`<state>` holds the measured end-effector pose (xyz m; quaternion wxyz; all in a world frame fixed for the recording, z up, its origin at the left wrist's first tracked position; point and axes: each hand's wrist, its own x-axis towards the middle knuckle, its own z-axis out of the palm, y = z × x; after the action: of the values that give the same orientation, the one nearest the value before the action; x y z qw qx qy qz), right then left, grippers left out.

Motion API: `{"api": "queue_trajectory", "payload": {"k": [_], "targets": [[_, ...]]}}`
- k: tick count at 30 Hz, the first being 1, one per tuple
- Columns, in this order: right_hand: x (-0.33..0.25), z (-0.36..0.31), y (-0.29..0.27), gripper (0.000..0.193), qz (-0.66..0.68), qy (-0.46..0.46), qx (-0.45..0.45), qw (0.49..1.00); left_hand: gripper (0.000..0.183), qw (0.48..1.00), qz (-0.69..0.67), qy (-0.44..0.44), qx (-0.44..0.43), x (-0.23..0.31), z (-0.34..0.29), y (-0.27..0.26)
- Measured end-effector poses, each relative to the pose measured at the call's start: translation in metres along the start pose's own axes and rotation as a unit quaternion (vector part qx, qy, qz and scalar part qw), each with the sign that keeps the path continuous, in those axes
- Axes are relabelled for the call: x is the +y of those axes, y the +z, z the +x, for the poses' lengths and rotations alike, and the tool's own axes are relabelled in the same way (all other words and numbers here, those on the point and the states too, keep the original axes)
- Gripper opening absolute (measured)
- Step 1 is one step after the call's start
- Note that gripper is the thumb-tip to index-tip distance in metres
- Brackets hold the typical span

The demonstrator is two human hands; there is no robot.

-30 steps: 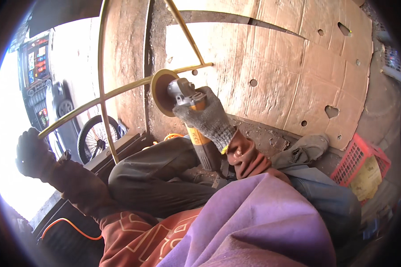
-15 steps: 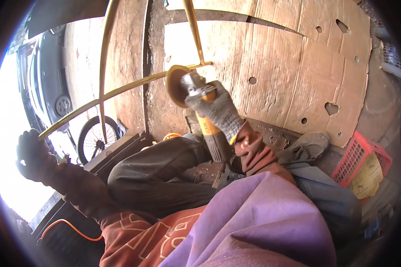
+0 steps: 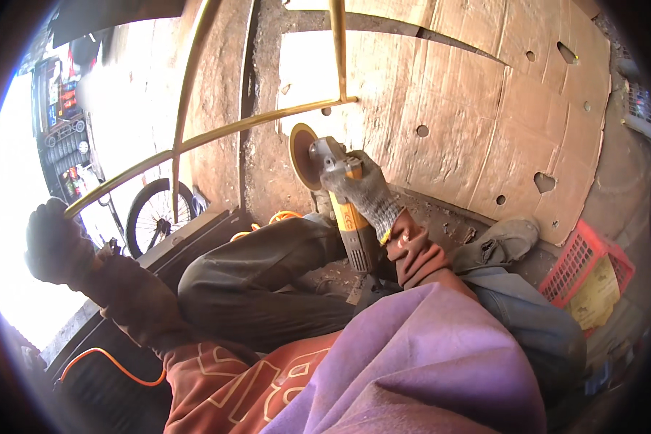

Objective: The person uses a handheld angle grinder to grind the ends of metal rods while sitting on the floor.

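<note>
My left hand, in a dark glove, is closed around the lower left end of a gold-coloured metal frame. The frame's thin bars cross and reach up past the top edge of the view. An angle grinder with a yellow and grey body is gripped by my right hand, which wears a grey knit glove. Its round disc is just below the long bar, apart from it in the picture. My right fingers wrap around the grinder near its head.
Flattened cardboard with several holes covers the ground ahead. At right lie a red plastic crate and a worn shoe. A bicycle wheel stands at left. An orange cord curves at lower left.
The grinder's disc has come off the long bar and sits lower, with a gap between. The frame appears shifted slightly right. The dark car at far left has gone from view.
</note>
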<state>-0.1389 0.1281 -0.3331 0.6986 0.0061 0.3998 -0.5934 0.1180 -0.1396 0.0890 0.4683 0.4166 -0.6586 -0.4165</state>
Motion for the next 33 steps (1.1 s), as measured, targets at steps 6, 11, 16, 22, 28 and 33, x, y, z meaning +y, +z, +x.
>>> {"api": "queue_trajectory", "payload": {"k": [6, 11, 16, 22, 28, 33], "targets": [[-0.029, -0.013, 0.022, 0.057, -0.008, -0.065, -0.023, 0.998, 0.018, 0.999, 0.028, 0.015, 0.009, 0.001, -0.004, 0.002], [-0.04, -0.009, 0.03, 0.055, -0.018, -0.097, -0.001, 0.995, 0.017, 0.997, 0.067, 0.037, 0.021, 0.004, -0.005, 0.008], [-0.049, 0.009, 0.004, 0.051, -0.038, -0.016, 0.047, 0.998, 0.015, 0.983, 0.165, 0.07, 0.039, 0.005, -0.005, 0.016], [-0.063, -0.006, 0.02, 0.056, 0.001, -0.028, 0.016, 0.999, 0.014, 0.876, 0.45, 0.16, 0.059, 0.007, -0.01, 0.03], [-0.05, -0.001, 0.018, 0.053, 0.036, -0.03, 0.032, 0.998, 0.014, 0.736, 0.636, 0.226, 0.051, 0.015, -0.014, 0.049], [-0.036, 0.021, -0.018, 0.032, 0.033, 0.015, 0.092, 0.995, 0.014, 0.666, 0.703, 0.246, 0.045, 0.02, -0.017, 0.053]]}}
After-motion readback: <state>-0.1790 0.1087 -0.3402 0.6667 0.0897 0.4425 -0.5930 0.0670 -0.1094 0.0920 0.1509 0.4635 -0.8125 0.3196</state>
